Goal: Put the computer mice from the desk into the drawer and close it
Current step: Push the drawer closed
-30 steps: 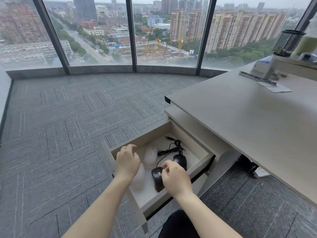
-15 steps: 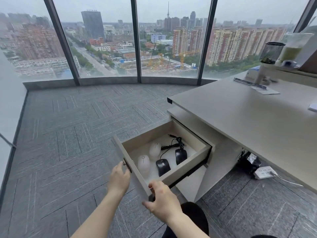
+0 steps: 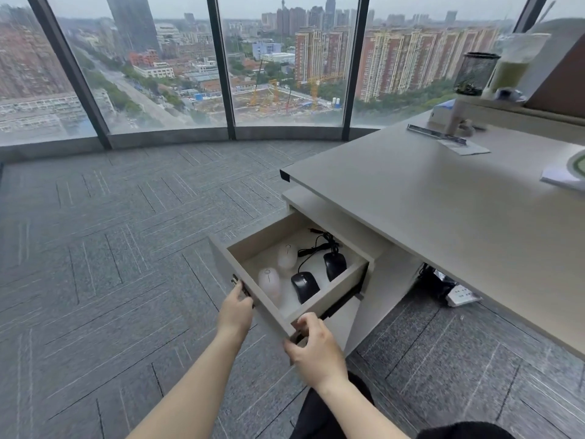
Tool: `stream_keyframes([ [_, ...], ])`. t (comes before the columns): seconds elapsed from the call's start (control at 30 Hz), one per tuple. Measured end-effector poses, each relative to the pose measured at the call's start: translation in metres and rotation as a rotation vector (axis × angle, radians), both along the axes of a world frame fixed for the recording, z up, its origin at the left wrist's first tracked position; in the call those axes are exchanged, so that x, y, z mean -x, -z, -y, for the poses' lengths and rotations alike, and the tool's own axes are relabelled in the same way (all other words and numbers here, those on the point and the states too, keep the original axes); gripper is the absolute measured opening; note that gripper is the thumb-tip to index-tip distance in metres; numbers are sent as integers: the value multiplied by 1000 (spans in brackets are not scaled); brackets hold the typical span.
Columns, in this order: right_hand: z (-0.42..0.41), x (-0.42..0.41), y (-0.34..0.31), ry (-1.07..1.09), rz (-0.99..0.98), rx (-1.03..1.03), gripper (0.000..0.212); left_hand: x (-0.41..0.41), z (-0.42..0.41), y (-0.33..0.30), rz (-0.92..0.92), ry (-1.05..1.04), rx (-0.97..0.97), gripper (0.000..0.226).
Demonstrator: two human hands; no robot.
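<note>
The beige drawer [image 3: 247, 280] stands pulled out from under the desk [image 3: 443, 217]. Inside lie two pale pink mice [image 3: 269, 282] [image 3: 287, 255] on the left and two black wired mice [image 3: 304, 286] [image 3: 335, 265] on the right, their cables bunched at the back. My left hand [image 3: 235, 308] grips the drawer front at its handle. My right hand [image 3: 311, 342] holds the near right corner of the drawer front.
On the desk's far end are a ruler [image 3: 437, 134], papers [image 3: 563, 175], a mesh pen cup [image 3: 476, 74] and a shelf. A power strip [image 3: 463, 296] and cables lie under the desk. Grey carpet [image 3: 110, 248] runs to the curved windows.
Both hands came out of the drawer, where they lay on the mice, and took hold of the drawer front. The drawer looks slightly less far out than half a second ago.
</note>
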State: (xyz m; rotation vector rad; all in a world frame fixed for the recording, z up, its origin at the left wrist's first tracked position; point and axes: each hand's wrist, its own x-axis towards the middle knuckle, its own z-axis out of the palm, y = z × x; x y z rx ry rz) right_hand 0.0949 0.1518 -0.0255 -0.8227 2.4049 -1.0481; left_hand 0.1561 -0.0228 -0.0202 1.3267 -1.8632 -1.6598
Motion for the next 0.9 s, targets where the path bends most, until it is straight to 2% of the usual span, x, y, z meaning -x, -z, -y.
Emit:
stream_keyframes([
  [0.13, -7, 32, 4, 151, 5, 36, 45, 48, -5, 6, -84, 5, -132, 67],
  [0.27, -12, 58, 6, 285, 58, 77, 71, 85, -10, 3, -115, 20, -175, 69],
  [0.43, -14, 96, 12, 436, 114, 143, 87, 136, -21, -3, -202, 15, -253, 64],
  [0.63, -14, 139, 16, 514, 124, 117, 87, 180, -33, -2, -318, -43, -448, 56],
  [0.77, -12, 161, 21, 538, 150, 141, 85, 200, -39, 2, -344, -22, -482, 56],
  [0.9, -11, 177, 27, 538, 134, 161, 78, 213, -40, 5, -367, 13, -505, 65],
])
